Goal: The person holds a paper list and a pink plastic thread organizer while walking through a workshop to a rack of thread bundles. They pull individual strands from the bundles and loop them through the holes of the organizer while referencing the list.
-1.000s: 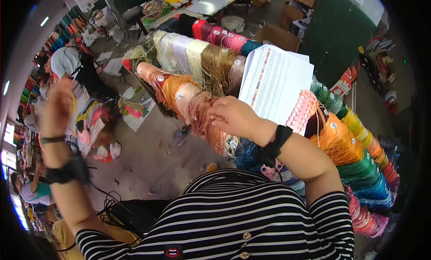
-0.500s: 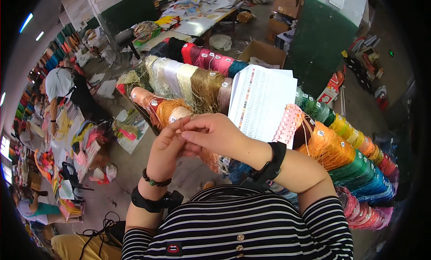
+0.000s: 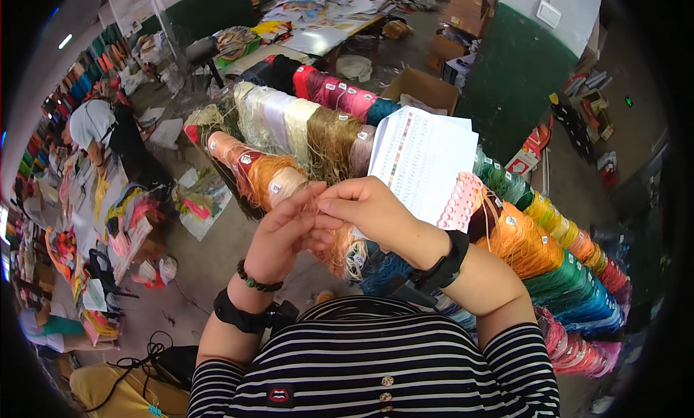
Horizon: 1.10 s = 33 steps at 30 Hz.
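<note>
Touching each other, the left grip [image 3: 282, 231] and right grip [image 3: 377, 212] have their fingers curled; whether they close on anything, I cannot tell. Peach thread [image 3: 289, 179] shows just beyond the left grip, with brown thread [image 3: 332, 140] farther beyond. White sheets [image 3: 426, 154] lie beyond and right of the right grip, a pink perforated card [image 3: 460, 201] to its right, orange thread [image 3: 522, 241] farther right.

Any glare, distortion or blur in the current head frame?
Head view: glare whitens part of the far table; same view, fisheye bending and dark corners; same view, left grip and right grip look fairly sharp, but fine detail between them is hard to resolve.
</note>
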### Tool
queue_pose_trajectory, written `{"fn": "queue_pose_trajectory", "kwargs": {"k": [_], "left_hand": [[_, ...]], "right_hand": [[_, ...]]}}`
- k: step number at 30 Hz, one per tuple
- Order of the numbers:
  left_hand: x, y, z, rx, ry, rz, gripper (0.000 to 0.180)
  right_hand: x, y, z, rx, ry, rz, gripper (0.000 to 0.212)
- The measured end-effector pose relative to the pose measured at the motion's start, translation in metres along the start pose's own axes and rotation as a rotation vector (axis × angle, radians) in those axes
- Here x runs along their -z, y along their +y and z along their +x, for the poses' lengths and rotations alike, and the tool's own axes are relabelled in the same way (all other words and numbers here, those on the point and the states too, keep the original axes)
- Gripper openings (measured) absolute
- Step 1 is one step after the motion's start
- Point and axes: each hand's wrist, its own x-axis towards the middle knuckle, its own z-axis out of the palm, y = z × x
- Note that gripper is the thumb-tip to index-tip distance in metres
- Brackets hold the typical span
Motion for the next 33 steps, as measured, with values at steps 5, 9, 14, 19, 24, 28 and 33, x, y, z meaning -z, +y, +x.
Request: {"fn": "queue_pose_trajectory", "kwargs": {"k": [5,9,14,19,24,28,33], "left_hand": [[0.001,-0.003,0.000,-0.010,-0.023,-0.011,0.050],[0.003,-0.012,0.005,-0.015,-0.037,0.039,0.052],[0.001,-0.018,0.009,-0.052,-0.037,0.138,0.056],[-0.013,-0.013,0.010,-0.149,-0.039,0.257,0.060],[0.051,0.009,0.002,0.068,0.230,0.248,0.038],[0.096,-0.029,0.010,0.004,0.407,0.400,0.023],[0.092,-0.082,0.039,-0.195,0.414,0.961,0.015]], "right_hand": [[-0.004,-0.004,-0.003,-0.024,0.017,0.003,0.017],[-0.005,-0.002,-0.004,0.007,0.044,-0.093,0.018],[-0.012,0.001,-0.004,0.106,0.026,-0.263,0.012],[0.002,0.003,-0.005,0.050,-0.018,-0.212,0.013],[0.036,-0.055,-0.043,-0.044,0.012,0.375,0.016],[0.043,-0.110,-0.122,0.292,0.389,0.347,0.019],[0.067,-0.151,-0.155,0.572,-0.123,0.361,0.014]]}}
